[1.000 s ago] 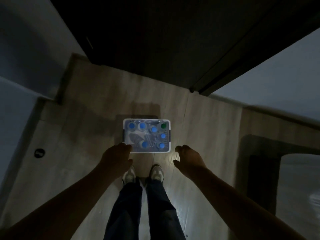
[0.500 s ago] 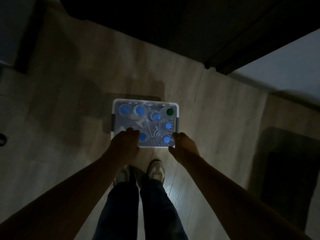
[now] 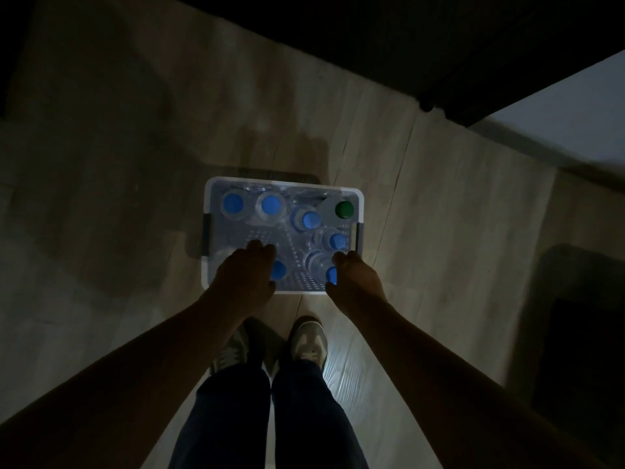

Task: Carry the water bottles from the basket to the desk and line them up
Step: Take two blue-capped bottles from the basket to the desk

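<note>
A white plastic basket [image 3: 284, 182] with dark side handles stands on the pale floor just ahead of my feet. Several clear water bottles with blue caps [image 3: 271, 204] stand upright in it, and one bottle with a green cap [image 3: 344, 209] is in the far right corner. My left hand [image 3: 243, 275] hangs over the near left part of the basket, beside a blue cap [image 3: 278, 269]. Over the near right corner is my right hand [image 3: 356, 280], partly covering another blue cap [image 3: 331, 275]. Both hands are seen from the back with fingers pointing down, and I see nothing held in either.
The room is very dark. Dark furniture [image 3: 372, 45] fills the top of the view, with a pale surface [image 3: 568, 130] at the upper right. A dark block [image 3: 581, 350] sits low on the right. My shoes [image 3: 307, 340] stand right behind the basket.
I have come closer and bent toward the basket, which now looks larger. Both hands moved forward, from short of its near edge to over its near corners.
</note>
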{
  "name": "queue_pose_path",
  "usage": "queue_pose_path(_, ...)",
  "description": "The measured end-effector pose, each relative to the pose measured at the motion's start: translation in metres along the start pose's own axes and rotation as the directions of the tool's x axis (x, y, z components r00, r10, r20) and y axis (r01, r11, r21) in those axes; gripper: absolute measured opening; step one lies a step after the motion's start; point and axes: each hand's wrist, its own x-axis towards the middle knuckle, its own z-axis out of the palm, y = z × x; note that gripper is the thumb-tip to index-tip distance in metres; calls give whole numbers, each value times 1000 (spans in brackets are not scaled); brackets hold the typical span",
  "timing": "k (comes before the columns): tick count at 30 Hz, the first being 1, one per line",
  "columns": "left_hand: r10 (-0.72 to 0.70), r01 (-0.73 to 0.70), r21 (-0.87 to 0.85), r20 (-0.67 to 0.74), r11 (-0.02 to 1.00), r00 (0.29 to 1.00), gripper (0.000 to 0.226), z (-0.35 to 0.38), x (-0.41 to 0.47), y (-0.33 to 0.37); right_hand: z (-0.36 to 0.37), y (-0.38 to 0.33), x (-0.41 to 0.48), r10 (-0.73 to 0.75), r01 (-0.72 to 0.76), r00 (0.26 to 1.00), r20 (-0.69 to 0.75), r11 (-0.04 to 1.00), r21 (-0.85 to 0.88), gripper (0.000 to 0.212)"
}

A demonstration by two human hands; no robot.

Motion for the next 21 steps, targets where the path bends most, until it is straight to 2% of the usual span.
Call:
queue_pose_path(10, -20, 20, 0, 89, 1000, 996, 44, 11, 23, 5, 17, 10, 12, -16, 17, 1000, -21, 1000, 16, 54)
queue_pose_path(18, 0, 2, -95, 22, 995, 1000, 40, 22, 23, 6, 20, 17, 7, -68, 71, 996, -58, 996, 52, 53)
queue_pose_path(21, -35, 37, -114, 18, 993, 999, 44, 19, 17, 4, 18, 18, 2, -22, 28, 998, -53, 993, 112, 55)
